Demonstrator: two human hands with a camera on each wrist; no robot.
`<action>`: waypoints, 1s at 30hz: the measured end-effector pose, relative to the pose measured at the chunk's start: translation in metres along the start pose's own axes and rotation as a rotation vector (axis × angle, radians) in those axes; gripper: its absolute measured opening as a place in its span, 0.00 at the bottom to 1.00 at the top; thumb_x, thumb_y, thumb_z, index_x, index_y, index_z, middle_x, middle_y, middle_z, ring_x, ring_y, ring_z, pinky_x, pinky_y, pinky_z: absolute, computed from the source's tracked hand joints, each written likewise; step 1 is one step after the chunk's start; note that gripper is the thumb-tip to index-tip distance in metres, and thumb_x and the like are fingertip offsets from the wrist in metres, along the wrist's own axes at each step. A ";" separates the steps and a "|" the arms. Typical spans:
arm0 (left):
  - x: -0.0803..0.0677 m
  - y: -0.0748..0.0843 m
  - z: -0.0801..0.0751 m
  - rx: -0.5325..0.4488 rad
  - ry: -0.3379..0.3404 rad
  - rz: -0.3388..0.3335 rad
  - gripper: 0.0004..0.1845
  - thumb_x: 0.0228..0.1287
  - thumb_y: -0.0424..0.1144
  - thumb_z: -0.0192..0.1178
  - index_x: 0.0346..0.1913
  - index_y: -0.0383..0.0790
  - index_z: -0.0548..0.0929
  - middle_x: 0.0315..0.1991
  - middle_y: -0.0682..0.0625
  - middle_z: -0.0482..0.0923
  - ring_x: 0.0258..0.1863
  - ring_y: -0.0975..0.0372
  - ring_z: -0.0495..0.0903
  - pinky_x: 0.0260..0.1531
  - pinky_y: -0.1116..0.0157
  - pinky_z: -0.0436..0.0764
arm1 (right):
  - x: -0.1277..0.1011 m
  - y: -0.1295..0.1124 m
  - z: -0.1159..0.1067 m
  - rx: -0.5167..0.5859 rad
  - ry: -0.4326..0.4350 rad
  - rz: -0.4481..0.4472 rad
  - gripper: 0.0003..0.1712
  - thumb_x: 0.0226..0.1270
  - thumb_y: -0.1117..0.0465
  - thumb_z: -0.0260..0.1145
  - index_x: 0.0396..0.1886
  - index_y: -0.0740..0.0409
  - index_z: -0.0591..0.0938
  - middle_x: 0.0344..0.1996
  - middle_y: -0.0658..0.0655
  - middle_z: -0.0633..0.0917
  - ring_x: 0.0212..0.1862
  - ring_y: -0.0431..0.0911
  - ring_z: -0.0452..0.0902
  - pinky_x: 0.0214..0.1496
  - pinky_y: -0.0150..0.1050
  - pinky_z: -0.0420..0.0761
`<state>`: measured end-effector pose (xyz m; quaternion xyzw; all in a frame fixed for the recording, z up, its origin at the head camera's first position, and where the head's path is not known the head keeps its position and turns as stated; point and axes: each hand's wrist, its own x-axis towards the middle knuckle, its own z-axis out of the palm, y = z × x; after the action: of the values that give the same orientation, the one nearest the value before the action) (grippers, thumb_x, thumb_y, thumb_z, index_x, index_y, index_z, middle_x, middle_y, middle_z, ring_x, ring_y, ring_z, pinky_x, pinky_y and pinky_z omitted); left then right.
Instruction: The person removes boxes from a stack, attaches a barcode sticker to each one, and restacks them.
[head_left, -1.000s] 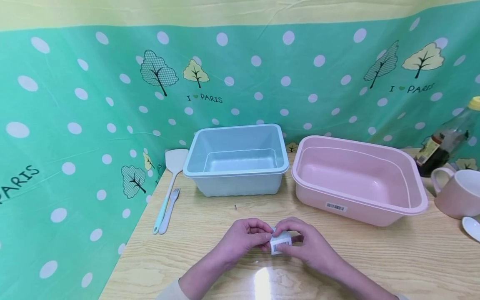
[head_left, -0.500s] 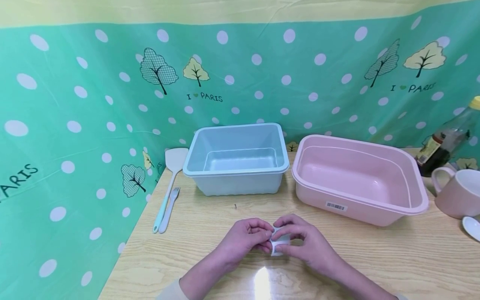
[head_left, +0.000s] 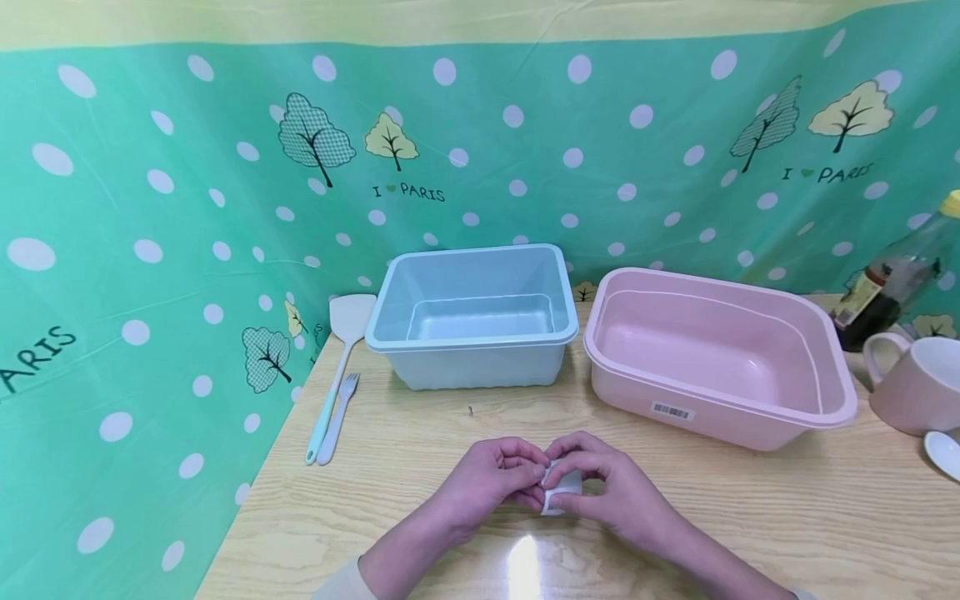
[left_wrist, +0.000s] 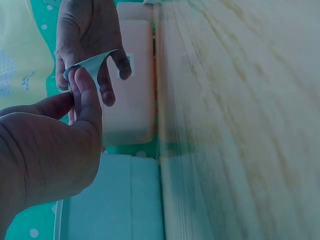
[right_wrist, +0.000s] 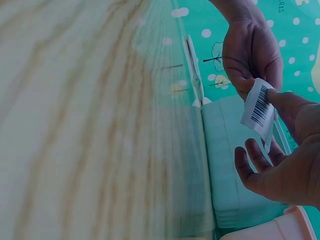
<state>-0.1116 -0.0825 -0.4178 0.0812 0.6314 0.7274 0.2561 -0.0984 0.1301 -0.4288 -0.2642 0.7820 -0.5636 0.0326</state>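
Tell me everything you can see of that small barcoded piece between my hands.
The barcoded piece looks thin and flexible, like paper or film; I can't tell which. One face is white with a black-striped barcode, clear in the right wrist view; the left wrist view shows a pale bluish side, bent. It is held above the wooden table, pinched by the left-hand grip and the right-hand grip, whose thumb lies by the barcode. Fingers hide parts of it.

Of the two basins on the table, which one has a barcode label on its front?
The pink basin, on the right: its front wall bears a white barcode label, while the blue basin shows none there.
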 end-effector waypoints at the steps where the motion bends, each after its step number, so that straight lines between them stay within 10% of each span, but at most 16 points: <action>1: 0.000 0.000 0.000 0.003 -0.002 0.001 0.10 0.68 0.31 0.64 0.47 0.27 0.81 0.32 0.41 0.85 0.29 0.59 0.85 0.36 0.63 0.87 | 0.000 0.000 0.000 -0.002 0.001 0.008 0.06 0.61 0.57 0.76 0.36 0.43 0.88 0.52 0.50 0.81 0.53 0.46 0.77 0.50 0.37 0.77; 9: 0.000 0.001 -0.002 0.018 -0.008 0.006 0.10 0.68 0.30 0.63 0.47 0.26 0.81 0.30 0.42 0.84 0.29 0.59 0.85 0.36 0.63 0.86 | 0.000 0.000 0.000 -0.062 0.014 0.044 0.05 0.60 0.54 0.77 0.32 0.37 0.87 0.55 0.47 0.80 0.58 0.49 0.75 0.63 0.39 0.73; 17: 0.007 0.000 -0.013 0.061 0.033 0.029 0.09 0.69 0.30 0.62 0.47 0.27 0.80 0.31 0.44 0.84 0.30 0.59 0.84 0.37 0.63 0.86 | 0.000 -0.002 0.000 -0.092 0.057 0.056 0.09 0.58 0.58 0.78 0.30 0.37 0.87 0.60 0.48 0.78 0.65 0.55 0.70 0.65 0.64 0.66; 30: 0.013 0.003 -0.030 0.079 0.089 0.029 0.09 0.70 0.29 0.60 0.48 0.25 0.79 0.33 0.44 0.84 0.31 0.59 0.83 0.37 0.64 0.84 | 0.001 -0.004 0.000 -0.109 0.070 0.049 0.07 0.59 0.58 0.77 0.30 0.40 0.87 0.60 0.47 0.78 0.64 0.56 0.73 0.64 0.46 0.72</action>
<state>-0.1365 -0.1029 -0.4235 0.0679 0.6692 0.7085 0.2136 -0.0978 0.1290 -0.4247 -0.2265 0.8184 -0.5281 0.0043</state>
